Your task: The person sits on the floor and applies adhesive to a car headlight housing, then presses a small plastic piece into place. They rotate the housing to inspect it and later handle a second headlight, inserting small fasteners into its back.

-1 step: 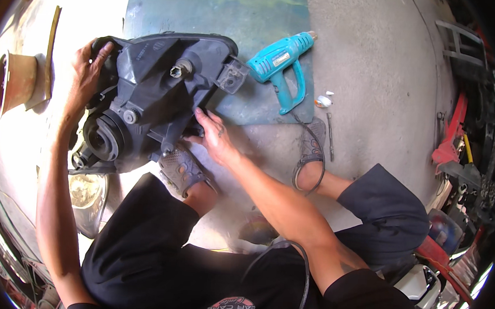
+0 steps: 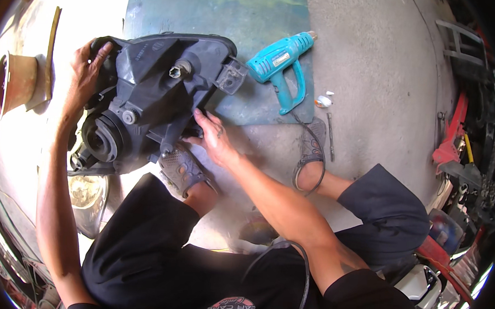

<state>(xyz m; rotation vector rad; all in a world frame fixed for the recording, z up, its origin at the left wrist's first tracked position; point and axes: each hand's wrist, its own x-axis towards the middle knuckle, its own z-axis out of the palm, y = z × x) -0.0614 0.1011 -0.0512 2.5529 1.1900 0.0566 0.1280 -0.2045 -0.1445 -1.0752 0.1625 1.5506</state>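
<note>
A black car headlight housing [image 2: 155, 85] is held up between my two hands, its back side facing me. It shows a round cap, a bulb socket and a small bracket at its right end. My left hand [image 2: 87, 71] grips the upper left edge, thumb on top. My right hand [image 2: 213, 138] holds the lower right edge, with the fingertips partly hidden behind the housing. Just right of the housing, a teal heat gun [image 2: 279, 65] lies on a greenish sheet [image 2: 212, 8], its nozzle pointing to the upper right.
A clay-coloured pot [image 2: 21, 84] lies tipped at the left beside a thin stick [image 2: 52, 54]. A clear lens-like piece [image 2: 89, 201] rests by my left knee. Near my right foot are a slim metal tool [image 2: 331, 137] and a small white-orange item [image 2: 322, 102]. A red jack [image 2: 452, 134] and tools line the right.
</note>
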